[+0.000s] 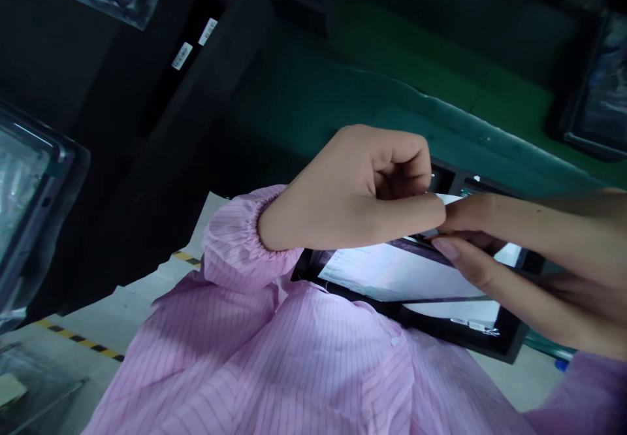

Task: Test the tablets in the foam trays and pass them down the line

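Observation:
My left hand point(357, 190) is closed, its fingers curled in and its thumb laid along them. The thumb tip meets the fingertips of my right hand point(529, 252), which are drawn together in a pinch. Anything gripped between the two hands is too small or too hidden to name. Right below them lies a bright, whitish flat panel point(367, 268) with a dark band across it, partly covered by both hands. It rests in a black frame-like tray point(512, 343) close to my striped pink garment.
A green mat point(304, 95) spreads behind the hands. Dark foam blocks point(196, 102) with two white labels rise at left. Clear plastic trays with flat panels stand at far left point(39, 180) and at right point(595, 95). Yellow-black tape point(81, 339) marks the floor.

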Available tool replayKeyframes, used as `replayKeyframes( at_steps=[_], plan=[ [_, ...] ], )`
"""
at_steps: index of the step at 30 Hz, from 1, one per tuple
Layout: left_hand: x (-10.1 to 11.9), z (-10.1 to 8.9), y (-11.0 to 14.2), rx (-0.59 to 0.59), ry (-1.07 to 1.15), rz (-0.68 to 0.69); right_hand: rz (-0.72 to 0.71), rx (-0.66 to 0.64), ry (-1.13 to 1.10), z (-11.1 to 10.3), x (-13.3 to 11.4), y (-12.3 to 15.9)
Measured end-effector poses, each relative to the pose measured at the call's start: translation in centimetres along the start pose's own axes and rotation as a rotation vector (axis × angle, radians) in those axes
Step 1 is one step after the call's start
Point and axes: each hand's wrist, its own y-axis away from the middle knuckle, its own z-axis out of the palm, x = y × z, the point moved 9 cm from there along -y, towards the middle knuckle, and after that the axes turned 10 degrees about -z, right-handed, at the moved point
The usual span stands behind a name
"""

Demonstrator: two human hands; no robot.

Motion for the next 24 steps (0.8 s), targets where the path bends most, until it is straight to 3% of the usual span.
replayKeyframes(
  at_steps=[5, 20, 23, 24],
  plan=[
    [-0.34, -0.06, 0.14, 0.037, -0.091, -0.052, -0.028, 0.038, -0.007, -0.12, -0.08, 0.07],
    [-0.33, 0.08, -0.21, 0.03, -0.151, 0.009, -0.1, 0.085, 0.031, -0.08, 0.12, 0.69],
    [-0.48, -0.05, -0.29, 0.034, -0.117, -0.004, -0.081, 0.059, 0.015, 0.43, 0.26, 0.61],
    [-0.51, -0.1, -0.29, 0.036, -0.098, -0.008, -0.038, 0.116, -0.01, 0.24, 0.48, 0.56]
  ],
)
